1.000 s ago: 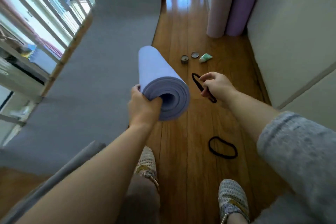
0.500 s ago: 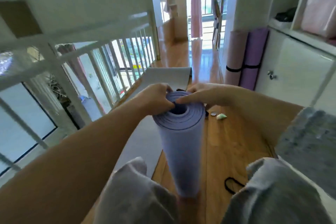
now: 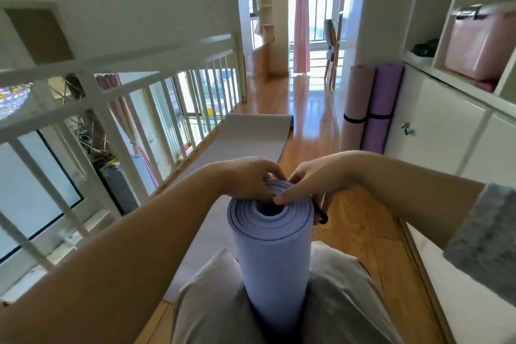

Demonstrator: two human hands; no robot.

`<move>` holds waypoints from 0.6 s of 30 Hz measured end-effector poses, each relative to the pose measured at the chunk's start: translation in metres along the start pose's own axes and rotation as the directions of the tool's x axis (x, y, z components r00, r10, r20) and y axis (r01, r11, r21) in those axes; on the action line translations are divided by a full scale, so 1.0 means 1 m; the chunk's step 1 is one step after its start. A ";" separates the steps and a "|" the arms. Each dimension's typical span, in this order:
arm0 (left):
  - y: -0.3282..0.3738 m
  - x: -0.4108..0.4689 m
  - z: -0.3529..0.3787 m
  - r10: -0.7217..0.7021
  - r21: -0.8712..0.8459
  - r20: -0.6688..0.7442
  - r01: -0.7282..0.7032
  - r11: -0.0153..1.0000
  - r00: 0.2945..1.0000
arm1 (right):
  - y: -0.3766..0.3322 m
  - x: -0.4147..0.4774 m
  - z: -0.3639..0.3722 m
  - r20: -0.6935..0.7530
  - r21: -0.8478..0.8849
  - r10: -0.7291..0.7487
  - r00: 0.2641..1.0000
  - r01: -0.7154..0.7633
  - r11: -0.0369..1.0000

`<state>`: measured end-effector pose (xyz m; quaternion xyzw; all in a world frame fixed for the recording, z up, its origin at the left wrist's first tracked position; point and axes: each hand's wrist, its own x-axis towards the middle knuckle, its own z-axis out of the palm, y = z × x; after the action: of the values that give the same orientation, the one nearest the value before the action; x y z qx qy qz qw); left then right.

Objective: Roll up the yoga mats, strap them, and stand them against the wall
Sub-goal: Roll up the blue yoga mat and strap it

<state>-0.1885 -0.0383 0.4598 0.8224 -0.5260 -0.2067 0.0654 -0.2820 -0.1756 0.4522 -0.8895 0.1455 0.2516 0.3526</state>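
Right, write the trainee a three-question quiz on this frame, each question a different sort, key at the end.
1. True or false: the blue mat is upright between the person's knees.
2. How many rolled mats lean on the wall by the cabinet? A) one B) two C) three
3. Fill in: the black strap hangs from the ____ hand.

Key
1. True. Both hands pinch its top end: left hand, right hand.
2. B. The pink mat and the purple mat, each with a strap on. The grey mat lies flat.
3. Right. It is not yet on the roll.
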 end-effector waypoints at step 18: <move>-0.024 0.002 -0.002 -0.293 -0.827 -0.492 -0.334 0.452 0.820 | -0.025 -0.023 -0.025 -0.549 0.447 -0.361 0.754 0.630 0.635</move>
<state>-0.1666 -0.0299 0.4530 0.6770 -0.3024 -0.1926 0.6427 -0.2814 -0.1736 0.4945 -0.7628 0.0321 -0.1110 0.6362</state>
